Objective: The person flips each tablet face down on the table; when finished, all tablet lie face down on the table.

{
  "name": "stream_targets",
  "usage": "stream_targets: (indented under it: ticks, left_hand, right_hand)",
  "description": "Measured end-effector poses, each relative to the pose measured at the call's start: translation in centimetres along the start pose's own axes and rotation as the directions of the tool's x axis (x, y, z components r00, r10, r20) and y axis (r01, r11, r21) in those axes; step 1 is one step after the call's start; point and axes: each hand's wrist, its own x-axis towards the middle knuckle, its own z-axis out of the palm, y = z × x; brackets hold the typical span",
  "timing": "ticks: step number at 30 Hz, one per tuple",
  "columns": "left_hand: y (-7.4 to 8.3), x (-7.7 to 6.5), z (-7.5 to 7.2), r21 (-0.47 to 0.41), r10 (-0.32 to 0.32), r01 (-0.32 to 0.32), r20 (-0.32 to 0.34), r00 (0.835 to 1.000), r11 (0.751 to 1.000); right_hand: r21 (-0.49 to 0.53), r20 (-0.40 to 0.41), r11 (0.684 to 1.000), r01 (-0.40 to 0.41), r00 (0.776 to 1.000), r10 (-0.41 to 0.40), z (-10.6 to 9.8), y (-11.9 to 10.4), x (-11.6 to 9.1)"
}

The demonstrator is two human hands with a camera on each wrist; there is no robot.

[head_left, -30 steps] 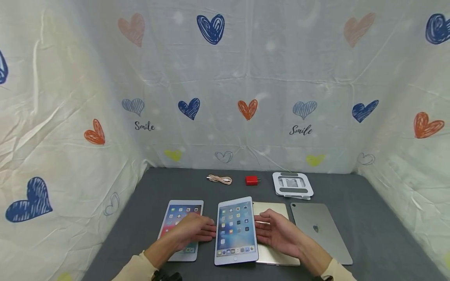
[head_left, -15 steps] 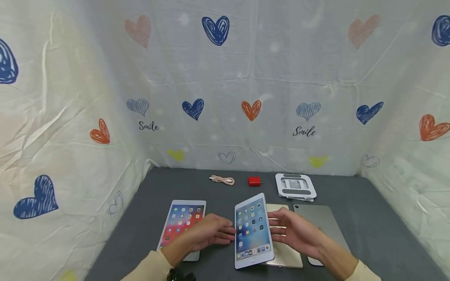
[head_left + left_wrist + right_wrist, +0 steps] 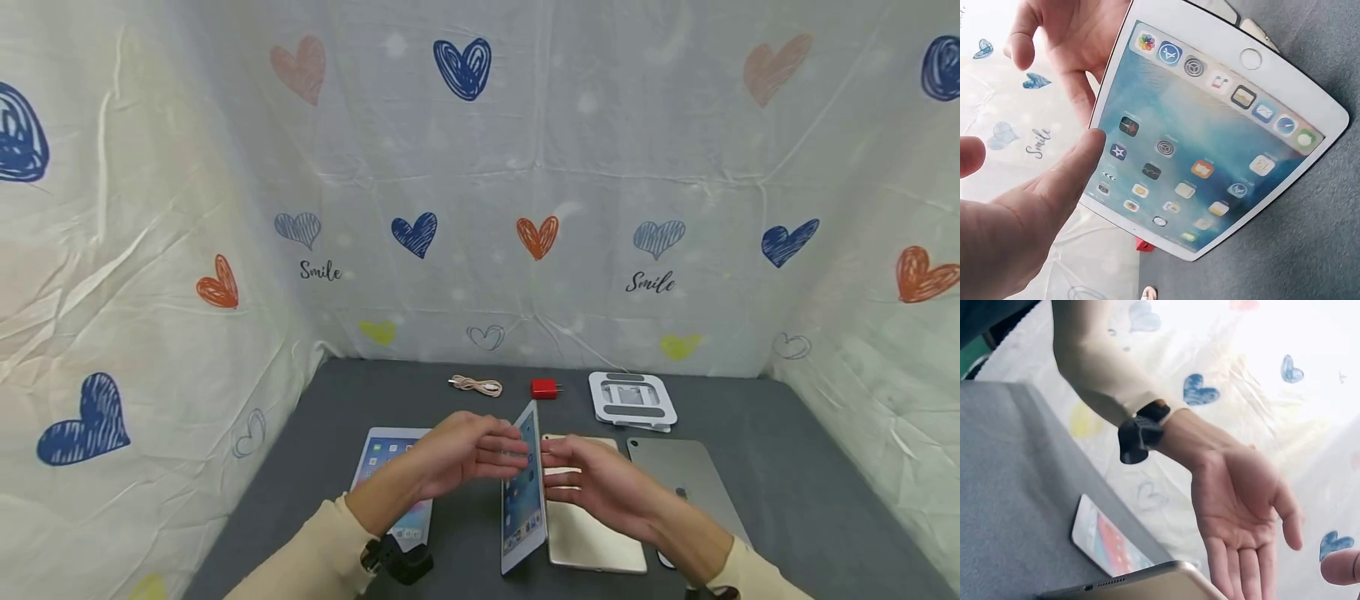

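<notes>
A white tablet point(image 3: 522, 508) with a lit home screen stands steeply tilted between the two hands, its screen turned left. The left hand point(image 3: 468, 454) has its fingers straight, reaching across the upper screen side; in the left wrist view a fingertip lies right at the tablet's long edge. Behind the tablet is the right hand point(image 3: 603, 487), its extended fingers at the back and its thumb apart from the edge. The right wrist view shows part of the tablet's gold back point(image 3: 1154, 584) and the left palm point(image 3: 1235, 500) facing it.
Left lies a second white tablet point(image 3: 411, 525), screen lit. A gold tablet point(image 3: 588, 546) and a grey tablet point(image 3: 705, 479) lie back up at the right. Behind are a coiled cable point(image 3: 476, 385), a red charger plug point(image 3: 544, 389) and a white folded stand point(image 3: 633, 400).
The white tablet has swung from leaning back to nearly upright on edge, screen turning left. The left hand has risen to its upper part; the right hand stays behind it.
</notes>
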Motion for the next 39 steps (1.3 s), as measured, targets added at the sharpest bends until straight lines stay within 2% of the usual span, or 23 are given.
stream_targets:
  ticks: [11,18,24,28,33,39]
  left_hand:
    - [0.4,-1.3,-1.5,0.015,0.014,-0.014,-0.044,0.999,1.000]
    - [0.5,-2.6,-3.0,0.018,0.019,-0.017,-0.065,0.998,1.000]
    - [0.1,-3.7,-4.5,0.020,0.018,-0.016,-0.089,0.996,1.000]
    - [-0.6,-4.3,-5.5,0.021,0.014,-0.012,-0.113,0.993,1.000]
    - [-1.5,-5.0,-6.6,0.039,-0.015,0.022,-0.179,0.984,0.999]
    - [-3.1,-4.9,-7.7,0.026,-0.043,0.050,-0.236,0.971,0.998]
  right_hand:
    - [0.019,0.031,1.000,0.009,0.999,-0.009,2.2,-0.4,1.3]
    - [0.017,0.074,1.000,0.009,0.997,-0.010,2.7,0.0,2.5]
    - [-0.002,0.107,1.000,-0.016,0.994,0.016,2.3,1.2,3.6]
    - [-0.007,0.084,0.998,-0.056,0.995,0.056,1.9,2.6,4.3]
    - [-0.007,0.034,0.994,-0.111,0.993,0.111,1.2,4.3,4.8]
    - [-0.021,-0.008,0.989,-0.146,0.989,0.146,0.5,5.7,4.8]
